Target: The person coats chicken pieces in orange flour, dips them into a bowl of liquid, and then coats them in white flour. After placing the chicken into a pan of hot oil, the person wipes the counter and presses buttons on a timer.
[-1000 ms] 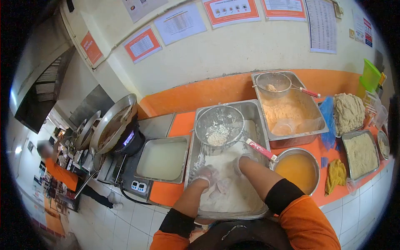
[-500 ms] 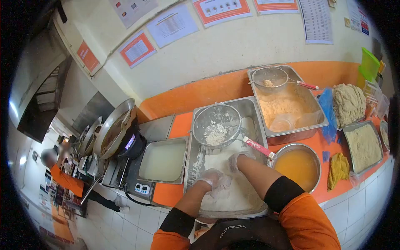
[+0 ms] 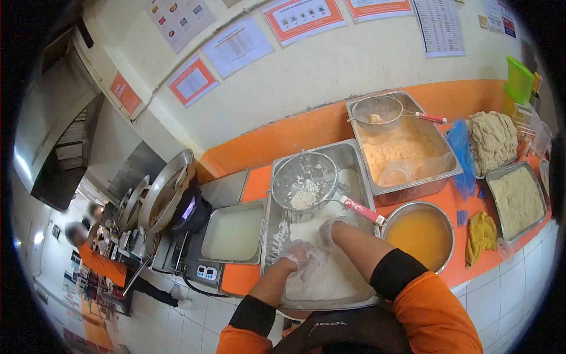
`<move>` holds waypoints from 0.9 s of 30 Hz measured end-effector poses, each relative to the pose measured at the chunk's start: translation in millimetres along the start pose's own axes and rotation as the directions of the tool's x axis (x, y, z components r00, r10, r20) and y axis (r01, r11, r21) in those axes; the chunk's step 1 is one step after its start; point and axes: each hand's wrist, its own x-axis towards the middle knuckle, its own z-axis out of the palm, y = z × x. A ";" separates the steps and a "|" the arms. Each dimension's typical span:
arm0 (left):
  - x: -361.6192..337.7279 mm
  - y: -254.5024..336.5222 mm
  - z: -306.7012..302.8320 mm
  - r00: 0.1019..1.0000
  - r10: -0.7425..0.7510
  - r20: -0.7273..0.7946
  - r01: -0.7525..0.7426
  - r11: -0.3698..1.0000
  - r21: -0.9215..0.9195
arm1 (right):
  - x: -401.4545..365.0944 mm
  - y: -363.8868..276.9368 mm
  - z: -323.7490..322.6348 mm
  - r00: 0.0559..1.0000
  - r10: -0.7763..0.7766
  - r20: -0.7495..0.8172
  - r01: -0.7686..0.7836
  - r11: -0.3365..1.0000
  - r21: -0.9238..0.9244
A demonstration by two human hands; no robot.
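Since a second ago, my left hand (image 3: 302, 255) has come closer to my right hand (image 3: 333, 229). Both wear clear plastic gloves and reach into the white powder (image 3: 339, 286) filling a deep rectangular steel tray (image 3: 330, 305). My left fingers are loosely curled; whether they grip anything I can't tell, nor how my right fingers stand. Just beyond, a round metal mesh sieve (image 3: 303, 184) with a red handle lies across the tray, white crumbs inside. To the right sits a round steel bowl (image 3: 452, 239) of orange liquid; to the left, a shallow metal tray (image 3: 262, 230) of cloudy liquid. Farther right, a crumpled yellow cloth (image 3: 481, 236) lies on the orange table (image 3: 457, 203).
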 end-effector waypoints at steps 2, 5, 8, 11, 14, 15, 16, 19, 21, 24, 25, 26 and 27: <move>-11.2 9.3 -31.8 0.997 -0.070 0.015 0.071 0.996 -0.055 | 0.5 -1.1 -1.7 0.998 -0.055 -0.024 0.056 0.998 0.031; -22.8 -7.2 -46.1 0.990 -0.009 -0.138 0.037 0.979 0.201 | 6.3 -4.1 -2.6 0.954 -0.268 -0.135 0.290 0.939 0.184; -31.2 -36.5 -48.8 0.875 0.021 -0.484 0.058 0.987 0.147 | 6.3 -9.5 -10.7 0.874 -0.443 -0.199 0.486 0.813 0.320; -62.9 -17.9 -108.1 0.863 -0.238 -0.445 0.267 0.964 0.002 | 9.4 -10.1 -6.2 0.887 -0.441 -0.140 0.462 0.833 0.305; -88.3 -31.9 -140.1 0.789 -0.045 -0.613 0.278 0.916 0.290 | 12.3 -4.7 5.9 0.942 -0.334 -0.028 0.334 0.924 0.185; -102.2 -11.8 -166.8 0.749 -0.273 -0.603 0.442 0.885 0.148 | 12.9 -3.5 8.5 0.953 -0.302 -0.002 0.298 0.942 0.154; -110.6 -2.2 -183.9 0.672 -0.485 -0.560 0.591 0.807 0.011 | 13.5 -2.8 10.7 0.962 -0.273 0.020 0.268 0.954 0.135; -108.0 -48.0 -179.2 0.660 -0.508 -0.553 0.675 0.724 0.141 | 12.7 -1.5 13.9 0.972 -0.230 0.056 0.224 0.970 0.099; -99.8 -77.4 -167.7 0.634 -0.543 -0.551 0.715 0.683 0.149 | 12.8 -1.3 15.0 0.975 -0.211 0.065 0.205 0.975 0.082; -87.2 -104.4 -148.4 0.585 -0.630 -0.511 0.783 0.602 0.154 | 13.0 -1.0 15.7 0.979 -0.191 0.071 0.186 0.980 0.073; -83.7 -115.3 -139.8 0.571 -0.665 -0.482 0.796 0.592 0.126 | 12.9 -0.1 16.5 0.979 -0.190 0.072 0.185 0.980 0.071; -80.6 -126.1 -131.1 0.558 -0.697 -0.451 0.807 0.582 0.099 | 13.4 -0.7 16.4 0.979 -0.189 0.073 0.183 0.980 0.074; -79.4 -137.2 -122.4 0.577 -0.712 -0.401 0.797 0.597 0.086 | 13.4 0.3 16.9 0.979 -0.188 0.074 0.182 0.980 0.078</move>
